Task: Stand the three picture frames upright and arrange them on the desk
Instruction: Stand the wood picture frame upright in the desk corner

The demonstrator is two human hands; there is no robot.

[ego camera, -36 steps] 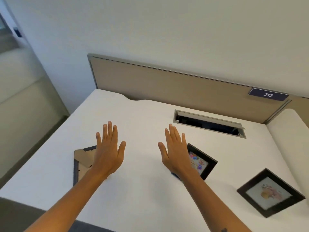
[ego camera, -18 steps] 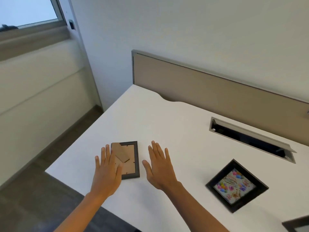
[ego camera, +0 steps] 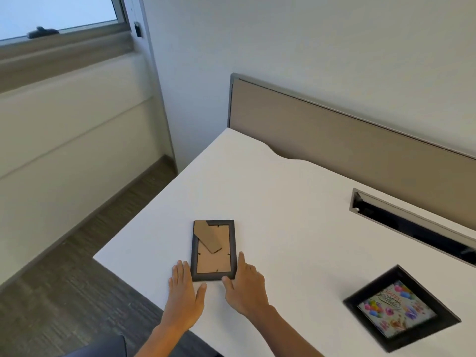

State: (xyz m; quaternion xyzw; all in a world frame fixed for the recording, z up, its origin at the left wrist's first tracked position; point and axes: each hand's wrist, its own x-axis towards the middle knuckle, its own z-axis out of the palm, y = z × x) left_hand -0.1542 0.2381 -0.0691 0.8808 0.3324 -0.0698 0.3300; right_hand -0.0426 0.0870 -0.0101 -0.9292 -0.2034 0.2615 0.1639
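Head view, read from the left edge to the right; upper left, a window (ego camera: 59, 14) above a pale wall, with dark plank floor (ego camera: 77, 266) below it in the lower left; the white counter (ego camera: 283, 202) runs from the centre to the right edge, backed by a tan divider panel (ego camera: 347, 145). Lower centre, the left hand (ego camera: 184, 292) lies flat on the counter with fingers extended and unclenched, its fingertips beside the lower left corner of the face-down frame (ego camera: 214, 249); whether they touch the frame's edge cannot be told. That frame lies flat near the counter's left front corner, dark border around a brown backing board, its cardboard stand (ego camera: 208, 237) folded against the back and angled from the upper left corner. Immediately right of it, the right hand (ego camera: 244, 287) is likewise spread and unclenched, palm down, index finger laid along the frame's right edge and thumb at its lower right corner; neither hand grips anything. Far right, a metal-rimmed cable slot (ego camera: 412, 222) is set into the counter near the divider; lower right, a second frame (ego camera: 401, 307) lies flat and face up, rotated diagonally, showing a colourful balloon picture, well apart from both hands.
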